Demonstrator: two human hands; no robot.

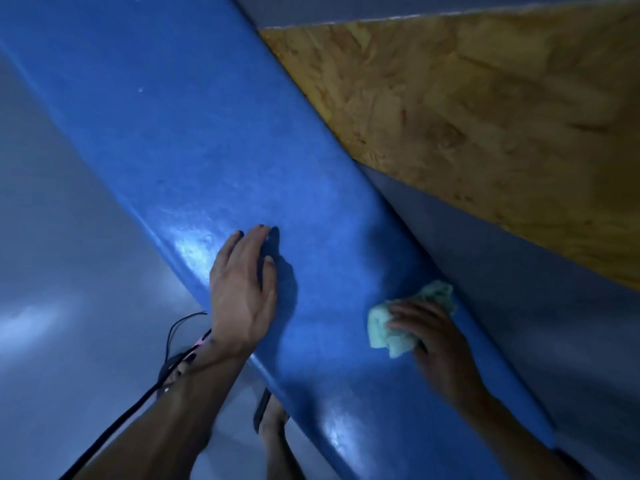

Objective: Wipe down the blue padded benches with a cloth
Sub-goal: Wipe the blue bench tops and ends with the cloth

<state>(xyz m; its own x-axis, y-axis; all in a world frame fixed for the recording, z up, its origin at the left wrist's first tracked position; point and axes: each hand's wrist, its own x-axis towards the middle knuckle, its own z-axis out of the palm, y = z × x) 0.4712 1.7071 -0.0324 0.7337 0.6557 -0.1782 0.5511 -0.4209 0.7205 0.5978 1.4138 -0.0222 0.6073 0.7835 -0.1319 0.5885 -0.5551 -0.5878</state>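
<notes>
You've got open blue bench (180, 140) running up and away from your flat left hand (242, 292). Toward the wall, your right hand (440, 344) presses the cloth (391, 327) just beside the bench's back edge, where the grey panel (519, 289) and chipboard (467, 116) block you.

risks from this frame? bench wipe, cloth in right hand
1. The cloth is bunched under the right hand, so each pass may cover only a narrow strip of the blue bench.
2. The left hand rests flat on the bench and may smudge it.
3. A black cable hangs near the left wrist and could snag.
</notes>
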